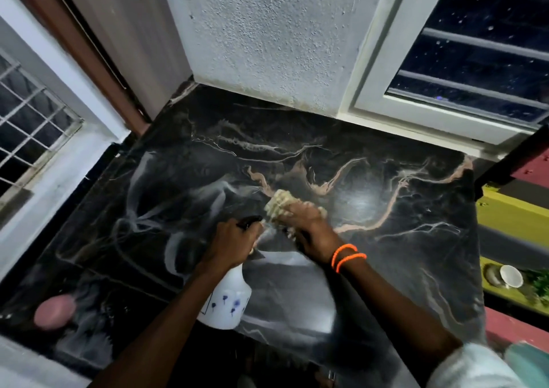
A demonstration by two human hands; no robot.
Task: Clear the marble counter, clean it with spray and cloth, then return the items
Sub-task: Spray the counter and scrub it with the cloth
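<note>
A black marble counter point(386, 254) with pale and pink veins fills the middle of the head view. My left hand point(234, 240) grips the black trigger head of a white spray bottle point(228, 301) with blue marks, held above the counter's near part. Its nozzle points toward the cloth. My right hand point(309, 230), with orange bands on the wrist, grips a cream, nubbly cloth point(280, 201) and presses it on the marble near the centre. The two hands are close together.
A white rough wall point(267, 36) and a window frame point(416, 114) bound the counter's far side. A barred window point(29, 126) is on the left. A pink round thing point(55, 312) lies near the front left. A white cup point(511, 276) sits off the counter on the right.
</note>
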